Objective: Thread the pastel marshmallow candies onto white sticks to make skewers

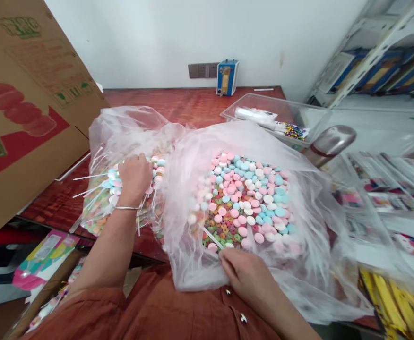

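Note:
Two clear plastic bags lie open side by side. Within the right bag (189, 264) are flat round pink, blue and white candies (260, 198) and small coloured ring candies (224, 217). My right hand (244, 267) is closed at this bag's near edge, round the end of a thin white stick (212, 237). My left hand (136, 175) reaches over the left bag (122, 118), its fingers curled down among stacked candies on white sticks (113, 182). What those fingers grip is hidden beneath the hand. More ring candies show through the left bag's near side.
A cardboard box (26, 108) stands at the left. Behind the bags are a blue device (227, 78) and a clear plastic bin (242, 101) with packets and beads. A metal flask (329, 144) stands at the right, near packaged goods and yellow packets (398, 302).

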`<state>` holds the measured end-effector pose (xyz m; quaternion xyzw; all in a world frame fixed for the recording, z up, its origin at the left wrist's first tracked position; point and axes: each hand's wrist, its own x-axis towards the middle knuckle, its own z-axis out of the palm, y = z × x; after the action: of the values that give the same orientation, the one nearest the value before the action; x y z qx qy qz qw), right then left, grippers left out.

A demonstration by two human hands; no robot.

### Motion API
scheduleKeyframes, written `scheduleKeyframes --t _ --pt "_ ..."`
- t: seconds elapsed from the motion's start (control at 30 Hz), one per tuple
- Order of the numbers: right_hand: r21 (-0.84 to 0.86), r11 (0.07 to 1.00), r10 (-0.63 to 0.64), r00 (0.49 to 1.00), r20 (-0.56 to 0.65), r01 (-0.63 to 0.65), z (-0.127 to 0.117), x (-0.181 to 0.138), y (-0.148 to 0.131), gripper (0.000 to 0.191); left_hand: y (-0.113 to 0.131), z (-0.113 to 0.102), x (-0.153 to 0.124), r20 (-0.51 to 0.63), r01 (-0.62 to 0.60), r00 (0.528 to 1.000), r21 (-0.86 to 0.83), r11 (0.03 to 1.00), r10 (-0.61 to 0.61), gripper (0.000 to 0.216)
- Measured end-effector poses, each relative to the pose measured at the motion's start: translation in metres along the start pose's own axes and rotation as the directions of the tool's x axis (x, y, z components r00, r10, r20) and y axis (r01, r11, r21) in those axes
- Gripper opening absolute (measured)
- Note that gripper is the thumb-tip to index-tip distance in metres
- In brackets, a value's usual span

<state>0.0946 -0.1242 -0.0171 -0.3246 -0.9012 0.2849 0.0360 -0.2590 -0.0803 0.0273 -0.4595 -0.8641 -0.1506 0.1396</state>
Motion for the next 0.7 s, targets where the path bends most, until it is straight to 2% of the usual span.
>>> scheduleKeyframes --t 0.07,0.17,0.27,0.33,0.4,0.43,0.5,0.6,0.7 --pt "-0.129 0.989 0.058 0.991 -0.121 -0.073 0.003 0.014 -0.003 0.025 0.002 -0.002 -0.003 -0.006 -0.013 1.0 -0.034 0.999 0.012 0.017" --pt "-0.251 0.962 0.067 0.985 -0.158 -0.106 0.008 0.033 -0.006 0.012 0.009 -0.019 -0.008 -0.094 -0.052 0.995 -0.124 0.991 0.04 0.017" --pt "-0.271 0.955 0.074 0.983 -0.166 -0.118 0.011 0.04 -0.003 0.009 0.027 -0.039 -0.026 -0.231 -0.151 0.969 -0.262 0.953 0.089 0.026" --pt "-0.209 0.969 0.099 0.98 -0.172 -0.135 0.01 0.036 0.004 0.012 0.046 -0.048 -0.048 -0.272 -0.201 0.958 -0.425 0.882 0.087 0.025" --pt "-0.065 0.984 0.15 0.971 -0.184 -0.164 0.005 0.028 0.013 0.021 0.067 -0.049 -0.075 -0.198 -0.218 0.973 -0.603 0.768 0.12 0.022" --pt "0.029 0.983 0.182 0.963 -0.197 -0.18 0.003 0.023 0.018 0.026 0.078 -0.047 -0.088 -0.116 -0.19 0.981 -0.682 0.706 0.153 0.019" --pt "0.217 0.954 0.255 0.939 -0.229 -0.206 -0.003 0.014 0.025 0.03 0.098 -0.038 -0.112 0.092 -0.049 0.974 -0.81 0.585 0.209 0.017" --pt "0.437 0.874 0.348 0.902 -0.255 -0.213 -0.01 0.005 0.029 0.031 0.121 -0.022 -0.134 0.34 0.202 0.898 -0.883 0.424 0.28 0.017" --pt "0.555 0.812 0.384 0.882 -0.274 -0.181 -0.011 0.001 0.028 0.031 0.135 -0.013 -0.142 0.453 0.361 0.811 -0.886 0.291 0.371 0.014"
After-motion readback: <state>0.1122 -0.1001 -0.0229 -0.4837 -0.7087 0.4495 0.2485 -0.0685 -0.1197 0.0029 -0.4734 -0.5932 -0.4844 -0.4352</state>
